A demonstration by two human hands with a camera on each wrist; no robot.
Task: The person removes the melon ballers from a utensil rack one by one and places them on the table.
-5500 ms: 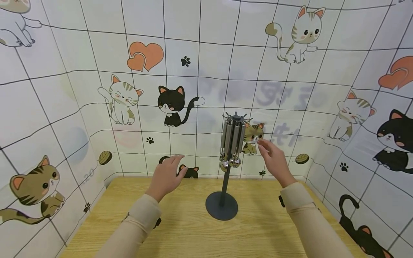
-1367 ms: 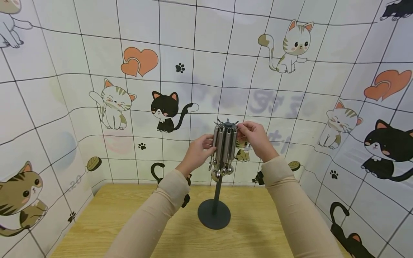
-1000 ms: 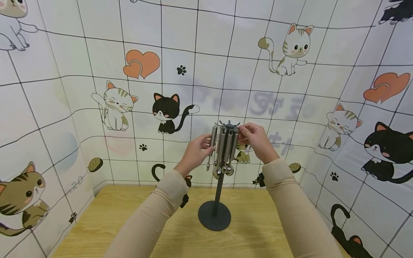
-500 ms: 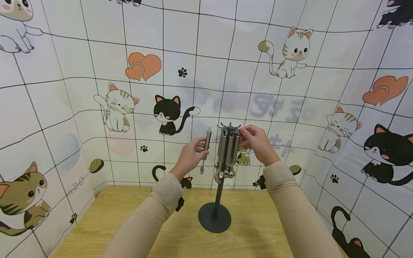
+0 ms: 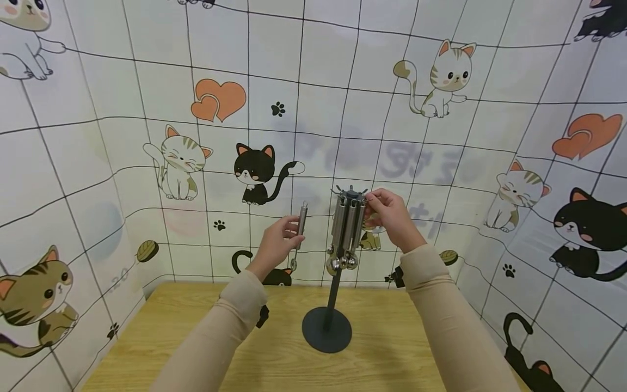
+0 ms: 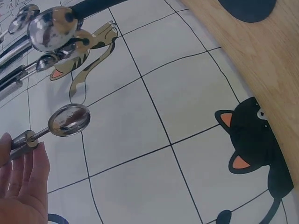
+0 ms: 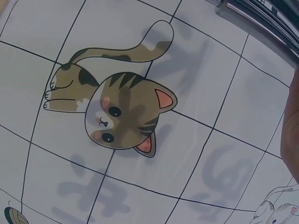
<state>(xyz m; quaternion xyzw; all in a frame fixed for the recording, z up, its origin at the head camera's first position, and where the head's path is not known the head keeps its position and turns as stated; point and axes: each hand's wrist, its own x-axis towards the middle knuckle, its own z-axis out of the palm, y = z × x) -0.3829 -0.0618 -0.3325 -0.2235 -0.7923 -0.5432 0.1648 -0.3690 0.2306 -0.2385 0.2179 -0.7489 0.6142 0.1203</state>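
Note:
In the head view my left hand (image 5: 276,245) pinches the handle of a small metal scoop (image 5: 302,218), upright with its bowl down, left of a dark utensil rack (image 5: 326,330) and apart from it. The left wrist view shows the scoop's round, shiny bowl (image 6: 69,120) on a thin neck; part of the handle is hidden by my fingers. My right hand (image 5: 392,218) pinches the rack's top rim at its right side. Several steel utensils (image 5: 346,223) hang close together from the rack's hooks, round ends down.
The rack's round base stands on a light wooden table (image 5: 196,326). Close behind and along both sides hangs a white gridded sheet (image 5: 313,60) printed with cats and hearts.
My left hand has gripped the scoop, lifted it off the rack and drawn it left and slightly down. My right hand has moved in from the side to the rack's top and stays there.

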